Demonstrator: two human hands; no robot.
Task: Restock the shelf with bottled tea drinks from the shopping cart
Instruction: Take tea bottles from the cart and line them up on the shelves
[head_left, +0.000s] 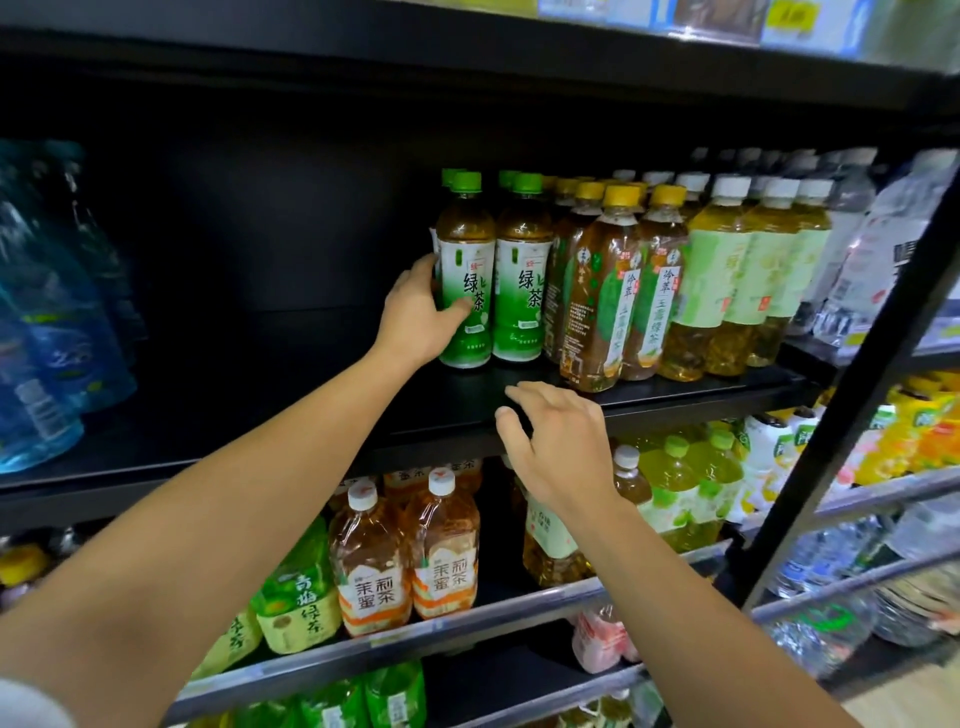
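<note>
Far left on the black shelf (311, 447), blue water jugs (47, 332) stand packed together, and beside them a wide dark stretch of shelf runs toward the middle. Here is the left hand (415, 317), reaching in with thumb across the front label and fingers curled round the far side of a green-capped tea bottle (465, 275), gripping it as it stands upright on the shelf at the left end of the tea row. Touching it on the right stands a second green-capped bottle (522, 275), with more green caps lined up behind both. Just below and right, the right hand (561, 441) hovers over the shelf's front edge, fingers spread and loosely bent, holding nothing. Next along, the yellow-capped tea bottles (618, 291) crowd in, the front one tilted slightly, then the white-capped pale tea bottles (748, 280), then clear water bottles (872, 260) at the far right behind a slanting black upright (852, 415). On the lower shelf, two orange-labelled jasmine tea bottles (405, 551) stand side by side between the forearms, with green-labelled bottles (296, 597) to their left.
</note>
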